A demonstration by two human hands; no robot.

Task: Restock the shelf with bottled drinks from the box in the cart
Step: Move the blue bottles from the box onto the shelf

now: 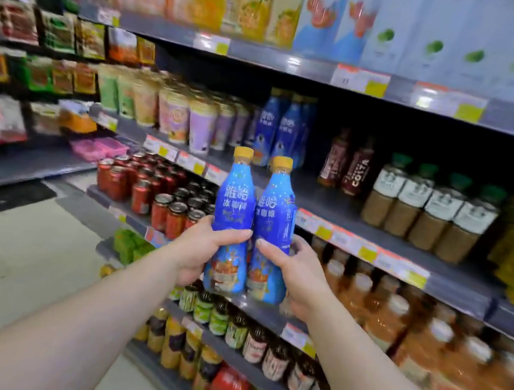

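Right now, from my head view, I have a blue bottle in each hand, both upright, caps up, long axes vertical. My left hand (196,247) wraps the waist of the left bottle (232,221), thumb across the front and fingers curled behind. My right hand (292,270) grips the right bottle (273,232) the same way, and a sliver of blue showing at its right edge may be another bottle pressed behind it; I cannot tell. The two bottles touch side by side, held between my hands in front of the shelving.

Where they belong lies straight ahead and a little up: the matching blue bottles (282,130) stand at the back of the middle shelf (309,200), with bare shelf in front of them. That gap sits just right of the milk-tea cups (173,114) and left of the dark coffee bottles (346,166). Both hands look about equally near it, so I judge the move is a plain push forward and up, keeping the bottles vertical and landing their bases on the shelf board.

Further right stand pale-labelled bottles (431,212). On the shelf below left sit red-lidded jars (146,189). The cart and its box are out of view.
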